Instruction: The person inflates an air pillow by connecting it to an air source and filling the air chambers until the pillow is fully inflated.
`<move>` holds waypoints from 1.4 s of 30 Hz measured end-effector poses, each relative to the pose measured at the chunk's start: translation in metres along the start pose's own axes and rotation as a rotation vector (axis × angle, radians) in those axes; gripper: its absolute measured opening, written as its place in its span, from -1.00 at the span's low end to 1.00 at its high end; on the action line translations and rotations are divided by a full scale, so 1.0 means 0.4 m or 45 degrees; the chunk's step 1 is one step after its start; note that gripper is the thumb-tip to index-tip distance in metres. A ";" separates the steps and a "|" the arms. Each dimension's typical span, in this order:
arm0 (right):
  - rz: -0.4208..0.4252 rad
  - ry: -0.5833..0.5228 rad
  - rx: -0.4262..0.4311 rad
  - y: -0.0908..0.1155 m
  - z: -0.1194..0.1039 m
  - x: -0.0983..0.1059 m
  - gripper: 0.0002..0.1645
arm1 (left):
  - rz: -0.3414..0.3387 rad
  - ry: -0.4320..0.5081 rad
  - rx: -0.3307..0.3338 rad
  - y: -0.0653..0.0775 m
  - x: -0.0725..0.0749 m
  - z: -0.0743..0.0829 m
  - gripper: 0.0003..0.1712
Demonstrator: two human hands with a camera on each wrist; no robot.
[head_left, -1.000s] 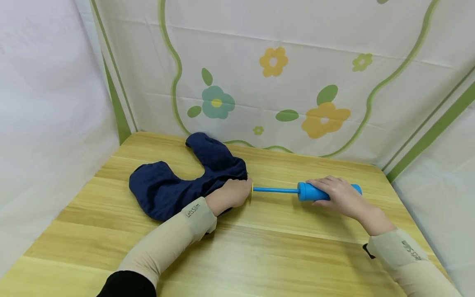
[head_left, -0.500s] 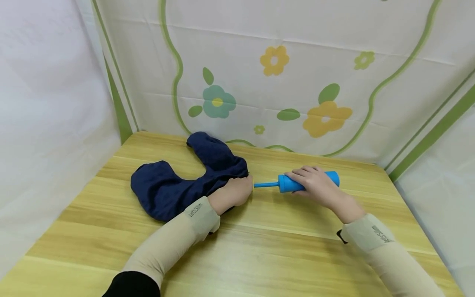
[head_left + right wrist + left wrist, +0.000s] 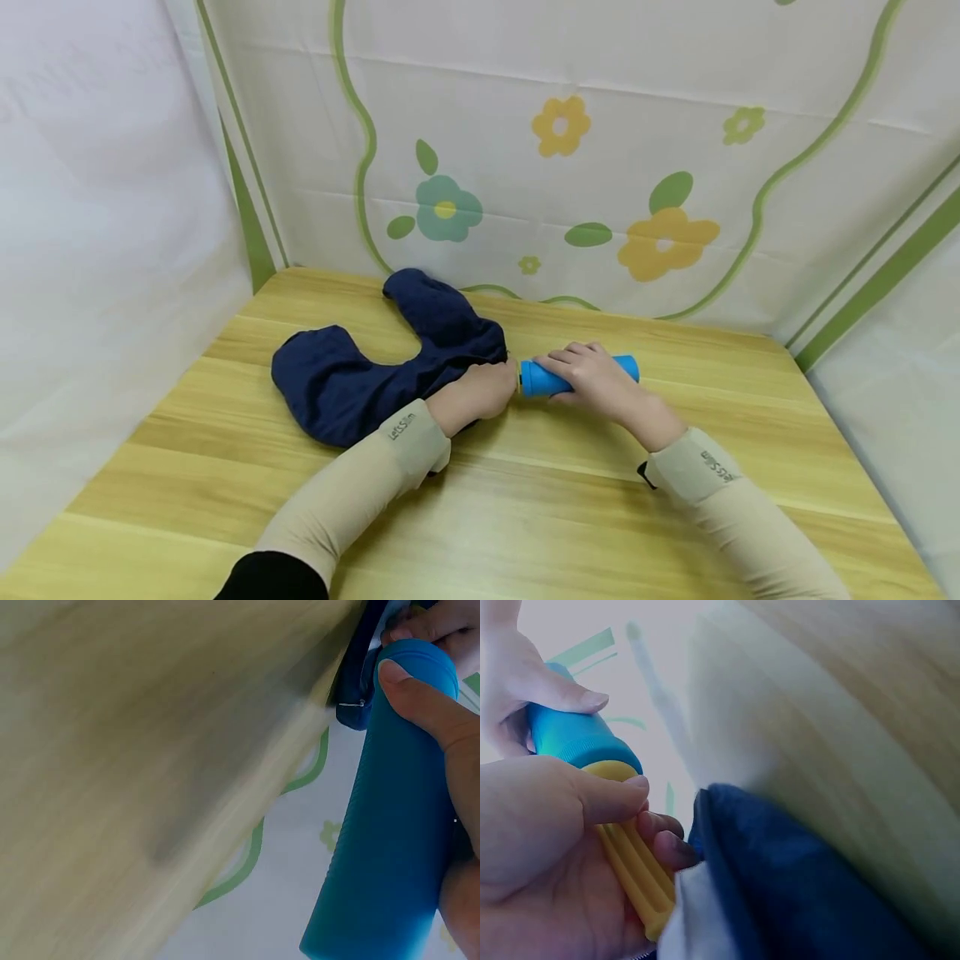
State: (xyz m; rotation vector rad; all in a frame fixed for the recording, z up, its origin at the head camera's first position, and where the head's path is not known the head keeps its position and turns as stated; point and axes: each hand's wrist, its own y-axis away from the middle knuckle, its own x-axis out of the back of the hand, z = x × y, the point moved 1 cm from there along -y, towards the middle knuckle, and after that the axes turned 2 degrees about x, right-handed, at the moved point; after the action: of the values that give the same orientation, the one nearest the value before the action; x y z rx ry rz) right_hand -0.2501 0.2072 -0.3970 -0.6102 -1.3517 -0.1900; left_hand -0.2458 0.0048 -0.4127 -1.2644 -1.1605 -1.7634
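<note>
Hidden by left hand (image 3: 480, 392), head view: most of yellow handle (image 3: 637, 874). Cut off by bottom edge: navy cushion (image 3: 352, 396), left wrist view; blue barrel (image 3: 382, 825), right wrist view. Blurred, left wrist view: tabletop (image 3: 840, 727).

Navy U-shaped pillow (image 3: 375, 390) on wood-grain table (image 3: 555, 500)

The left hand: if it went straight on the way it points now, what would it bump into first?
Probably the blue pump barrel: it sits right ahead of the left hand, just past the yellow handle it grips. Exact depth is hard to judge.
</note>
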 end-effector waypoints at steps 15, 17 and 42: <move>0.028 0.004 -0.089 0.124 0.093 0.057 -0.17 | 0.046 -0.016 -0.059 0.005 -0.003 -0.020 -0.68; 0.059 0.009 -0.088 0.147 0.107 0.067 -0.16 | 0.049 -0.024 -0.065 0.007 -0.002 -0.020 -0.63; 0.238 0.117 -0.056 0.130 0.119 0.026 -0.17 | 0.047 -0.002 0.002 0.001 -0.005 -0.008 -0.53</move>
State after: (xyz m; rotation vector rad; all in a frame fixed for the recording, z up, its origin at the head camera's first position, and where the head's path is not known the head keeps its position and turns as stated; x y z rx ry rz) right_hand -0.2641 0.2771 -0.3982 -0.7521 -1.1975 -0.0952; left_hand -0.2462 0.0016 -0.4148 -1.2788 -1.1326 -1.7342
